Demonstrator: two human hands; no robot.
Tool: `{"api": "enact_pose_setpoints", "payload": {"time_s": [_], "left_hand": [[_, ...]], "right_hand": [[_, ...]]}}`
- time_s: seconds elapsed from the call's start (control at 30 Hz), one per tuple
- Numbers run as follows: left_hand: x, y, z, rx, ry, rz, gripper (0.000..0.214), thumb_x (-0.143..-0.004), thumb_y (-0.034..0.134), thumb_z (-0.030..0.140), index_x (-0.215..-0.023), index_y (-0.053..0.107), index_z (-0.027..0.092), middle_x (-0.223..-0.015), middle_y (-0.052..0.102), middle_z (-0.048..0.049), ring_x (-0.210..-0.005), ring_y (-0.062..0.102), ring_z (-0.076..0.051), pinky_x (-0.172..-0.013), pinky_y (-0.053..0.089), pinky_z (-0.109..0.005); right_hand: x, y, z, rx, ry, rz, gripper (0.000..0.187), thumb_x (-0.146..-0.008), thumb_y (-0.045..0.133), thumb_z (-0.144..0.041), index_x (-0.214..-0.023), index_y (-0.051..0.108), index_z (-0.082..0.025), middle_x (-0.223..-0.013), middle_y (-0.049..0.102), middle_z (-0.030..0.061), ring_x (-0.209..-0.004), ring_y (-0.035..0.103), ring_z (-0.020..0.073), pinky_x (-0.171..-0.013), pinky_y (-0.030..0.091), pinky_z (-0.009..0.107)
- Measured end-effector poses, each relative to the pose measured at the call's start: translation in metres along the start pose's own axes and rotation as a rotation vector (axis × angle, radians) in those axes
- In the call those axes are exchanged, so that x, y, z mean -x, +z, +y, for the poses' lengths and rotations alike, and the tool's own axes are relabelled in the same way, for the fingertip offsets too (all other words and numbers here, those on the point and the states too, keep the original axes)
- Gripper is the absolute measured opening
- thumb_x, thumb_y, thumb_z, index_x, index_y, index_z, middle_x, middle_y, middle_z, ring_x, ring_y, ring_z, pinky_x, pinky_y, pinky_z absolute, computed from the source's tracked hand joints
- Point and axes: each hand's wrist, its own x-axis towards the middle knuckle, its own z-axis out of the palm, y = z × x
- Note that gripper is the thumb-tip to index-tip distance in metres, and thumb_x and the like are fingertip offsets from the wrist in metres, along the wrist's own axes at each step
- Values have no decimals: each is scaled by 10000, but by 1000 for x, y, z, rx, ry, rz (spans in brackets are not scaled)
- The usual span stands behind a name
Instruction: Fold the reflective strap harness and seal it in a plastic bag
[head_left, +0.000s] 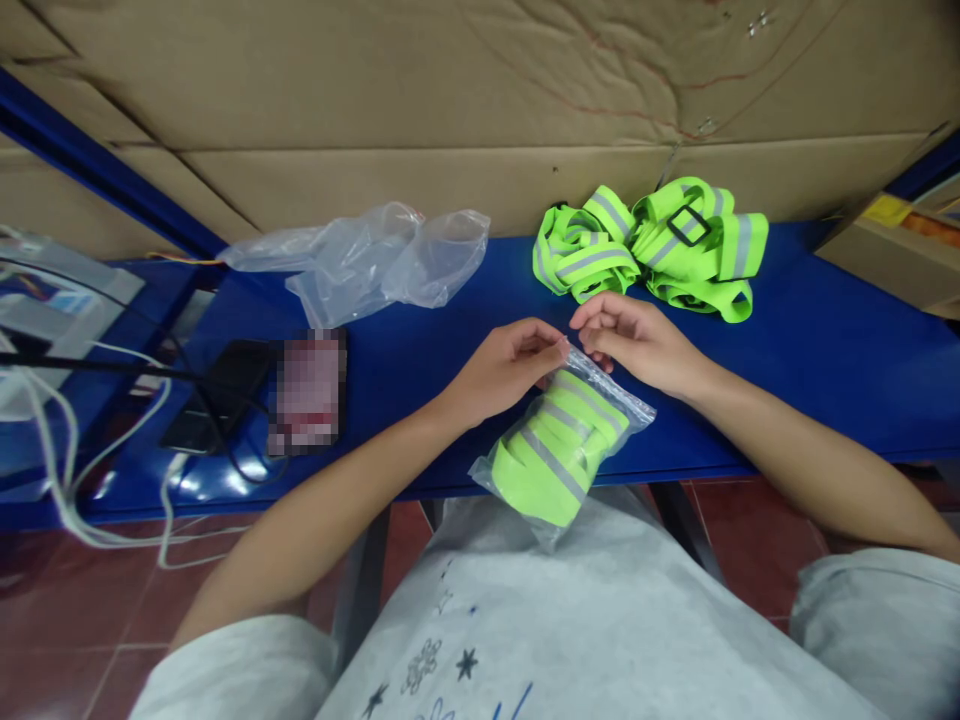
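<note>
My left hand [510, 370] pinches one upper corner of a clear zip-lock bag [611, 385]. Inside the bag lies a folded neon-yellow reflective strap [551, 465] with grey stripes. The bag hangs tilted over the table's front edge, close to my shirt. My right hand [637, 340] is beside the bag's top, its fingers loosely curled and apart, with nothing visible in them. Just beyond it, two bundles of the same kind of strap lie on the table: a left bundle [585, 245] and a right bundle [701, 245] with a black buckle.
Several clear plastic bags [375, 260] lie at the back left of the blue table [420, 350]. A black phone [221, 395], a blurred-out item [307, 395] and white cables [67, 450] are at the left. Cardboard [420, 190] lines the back; a box [885, 250] stands at right.
</note>
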Motion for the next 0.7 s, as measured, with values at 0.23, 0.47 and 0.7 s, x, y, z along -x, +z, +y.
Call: {"api": "enact_pose_setpoints", "payload": {"time_s": [0.23,0.47,0.7], "left_hand": [[1,3,-4,-40,20,11,379,-861,800,511,-865,652,162,-792,666,-6,-713,602,-126,-668,497,-259],[0,-1,-6,-92,85,12,431,-876,786,572,-859,644,165,-818,688,-24,-732,604,-140,-680,466,-270],[-4,-2,-8,-31,93,103,389,-867,796,547,-897,682,176,-803,664,3,-709,552,-123,-662,417,-265]], "right_hand": [[-3,-1,8,47,1,31,178,-851,752,-278,-978,657,-200,-732,617,-27,-591,547,108,-500,441,220],[-2,0,4,106,30,-55,297,-941,728,-481,-960,680,-188,-711,625,-14,-612,538,125,-558,428,245],[-1,1,-2,130,40,-176,471,-900,765,-626,-868,668,-166,-686,561,-26,-623,487,114,-574,370,246]]}}
